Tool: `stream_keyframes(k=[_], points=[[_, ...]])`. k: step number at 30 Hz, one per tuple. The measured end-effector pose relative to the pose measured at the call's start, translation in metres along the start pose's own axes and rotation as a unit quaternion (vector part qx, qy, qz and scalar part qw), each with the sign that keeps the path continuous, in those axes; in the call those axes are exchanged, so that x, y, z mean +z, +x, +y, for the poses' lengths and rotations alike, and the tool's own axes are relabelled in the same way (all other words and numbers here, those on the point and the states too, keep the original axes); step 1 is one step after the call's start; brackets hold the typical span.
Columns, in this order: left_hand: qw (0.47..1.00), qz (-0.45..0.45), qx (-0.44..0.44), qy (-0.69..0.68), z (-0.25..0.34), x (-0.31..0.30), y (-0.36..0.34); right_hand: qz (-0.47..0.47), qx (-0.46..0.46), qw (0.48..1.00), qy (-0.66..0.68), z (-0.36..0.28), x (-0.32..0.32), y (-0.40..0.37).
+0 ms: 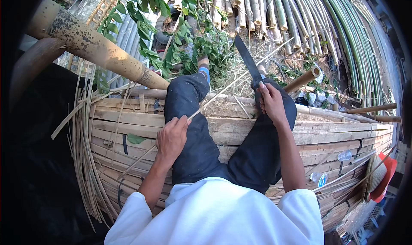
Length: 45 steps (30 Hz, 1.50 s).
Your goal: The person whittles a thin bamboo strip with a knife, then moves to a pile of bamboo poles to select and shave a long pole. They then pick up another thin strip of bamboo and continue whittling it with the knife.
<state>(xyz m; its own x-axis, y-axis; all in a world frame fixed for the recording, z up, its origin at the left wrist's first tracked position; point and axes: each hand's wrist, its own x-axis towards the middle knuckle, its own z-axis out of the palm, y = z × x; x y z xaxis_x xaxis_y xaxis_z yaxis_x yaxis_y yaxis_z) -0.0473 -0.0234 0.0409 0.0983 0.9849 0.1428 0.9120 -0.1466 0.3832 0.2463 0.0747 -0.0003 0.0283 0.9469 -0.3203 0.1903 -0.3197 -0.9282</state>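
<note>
My left hand (172, 135) is closed around a long thin bamboo strip (231, 85). The strip slants from below that hand, across my left thigh, up to the right beyond my knees. In my right hand (271, 100), over my right knee, is the dark handle of a machete (248, 57). Its broad black blade points up and slightly left, away from me, and overlaps the strip in this view. I sit on a platform of bamboo slats (231, 124) with my knees apart.
Split strips (81, 150) hang over the platform's left end. A thick bamboo pole (98, 51) crosses at upper left, beside leafy branches (206, 51). Bamboo poles (274, 9) lie ahead. Plastic cups (318, 179) and a red-and-straw hat (382, 178) are at right.
</note>
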Motion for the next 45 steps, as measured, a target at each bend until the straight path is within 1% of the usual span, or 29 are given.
stream_keyframes(k=[1, 2, 4, 7, 8, 11, 12, 14, 16, 18, 19, 20, 22, 24, 26, 27, 28, 30, 32, 34, 35, 36, 38, 39, 40, 42, 43, 44, 45], points=[[1.0, 0.001, 0.0, -0.006, 0.0, 0.0, 0.0, 0.02, -0.019, 1.0, 0.011, 0.003, -0.004, 0.004], [1.0, 0.001, -0.002, -0.011, 0.0, -0.001, -0.001, 0.056, -0.002, 0.995, 0.078, -0.002, -0.007, 0.004], [1.0, -0.002, -0.005, -0.013, 0.005, -0.001, 0.0, 0.092, 0.02, 0.989, 0.111, -0.002, -0.002, 0.006], [1.0, -0.008, -0.008, -0.007, 0.004, 0.001, 0.001, 0.0, -0.044, 0.998, -0.036, 0.017, 0.015, -0.001], [1.0, -0.012, -0.014, -0.001, 0.003, 0.003, 0.002, -0.004, -0.044, 0.999, -0.02, 0.015, 0.015, 0.0], [1.0, 0.004, -0.004, -0.024, 0.009, 0.004, 0.003, 0.074, 0.017, 0.991, 0.108, 0.002, 0.008, 0.001], [1.0, 0.004, -0.005, -0.022, 0.011, 0.005, 0.004, 0.072, 0.018, 0.991, 0.108, 0.008, 0.015, 0.0], [1.0, 0.0, -0.019, -0.016, 0.014, 0.007, 0.008, -0.031, -0.02, 0.999, 0.019, 0.02, 0.031, -0.006], [1.0, 0.004, -0.02, -0.018, 0.015, 0.01, 0.01, -0.026, -0.037, 0.999, -0.005, 0.013, 0.029, -0.01], [0.999, 0.006, -0.03, -0.018, 0.016, 0.011, 0.008, 0.025, 0.023, 0.993, 0.111, 0.001, 0.017, -0.006], [0.999, 0.008, -0.024, -0.019, 0.019, 0.01, 0.009, 0.059, 0.028, 0.991, 0.117, 0.004, 0.018, -0.003], [1.0, 0.012, -0.016, -0.02, 0.021, 0.009, 0.011, 0.058, 0.028, 0.991, 0.118, 0.015, 0.024, -0.003], [1.0, 0.008, -0.019, -0.013, 0.018, 0.012, 0.014, -0.027, -0.046, 0.999, -0.006, 0.035, 0.04, -0.008], [1.0, 0.001, -0.022, -0.007, 0.018, 0.013, 0.016, -0.016, -0.046, 0.999, -0.024, 0.023, 0.034, -0.012], [1.0, 0.007, -0.017, -0.019, 0.021, 0.012, 0.013, 0.028, 0.028, 0.99, 0.133, 0.011, 0.022, -0.008], [1.0, 0.005, -0.021, -0.017, 0.022, 0.012, 0.01, 0.065, 0.028, 0.991, 0.113, 0.008, 0.023, -0.008], [0.999, -0.008, -0.029, -0.027, 0.023, 0.013, 0.012, 0.064, 0.027, 0.991, 0.114, 0.012, 0.03, -0.011], [0.998, -0.021, -0.034, -0.038, 0.023, 0.015, 0.015, -0.03, -0.026, 0.999, -0.002, 0.027, 0.047, -0.02], [0.998, -0.009, -0.039, -0.042, 0.021, 0.016, 0.017, -0.029, -0.031, 0.999, -0.007, 0.023, 0.043, -0.017], [0.999, -0.003, -0.027, -0.036, 0.026, 0.016, 0.019, 0.028, 0.025, 0.99, 0.134, 0.001, 0.034, -0.016], [0.999, 0.002, -0.013, -0.029, 0.028, 0.015, 0.018, 0.048, 0.024, 0.989, 0.138, 0.004, 0.038, -0.015], [1.0, 0.003, -0.012, -0.028, 0.027, 0.016, 0.019, 0.007, 0.022, 0.991, 0.133, 0.006, 0.042, -0.021], [1.0, -0.008, -0.011, -0.022, 0.027, 0.022, 0.022, -0.092, 0.007, 0.996, 0.018, 0.008, 0.054, -0.034], [1.0, -0.009, -0.009, -0.023, 0.028, 0.022, 0.022, -0.087, -0.058, 0.994, -0.033, 0.021, 0.058, -0.029], [0.999, -0.003, -0.011, -0.033, 0.029, 0.022, 0.023, -0.085, -0.058, 0.994, -0.033, 0.024, 0.052, -0.024], [0.999, 0.0, -0.019, -0.043, 0.03, 0.021, 0.02, 0.014, 0.007, 0.994, 0.112, 0.003, 0.039, -0.019], [0.999, -0.001, -0.016, -0.04, 0.031, 0.019, 0.02, 0.072, 0.012, 0.991, 0.111, 0.0, 0.037, -0.016], [0.999, -0.001, -0.011, -0.036, 0.03, 0.018, 0.021, 0.074, -0.016, 0.993, 0.089, 0.01, 0.039, -0.012], [0.999, -0.001, -0.01, -0.034, 0.028, 0.017, 0.022, 0.028, -0.029, 0.999, 0.034, 0.02, 0.043, -0.013]])
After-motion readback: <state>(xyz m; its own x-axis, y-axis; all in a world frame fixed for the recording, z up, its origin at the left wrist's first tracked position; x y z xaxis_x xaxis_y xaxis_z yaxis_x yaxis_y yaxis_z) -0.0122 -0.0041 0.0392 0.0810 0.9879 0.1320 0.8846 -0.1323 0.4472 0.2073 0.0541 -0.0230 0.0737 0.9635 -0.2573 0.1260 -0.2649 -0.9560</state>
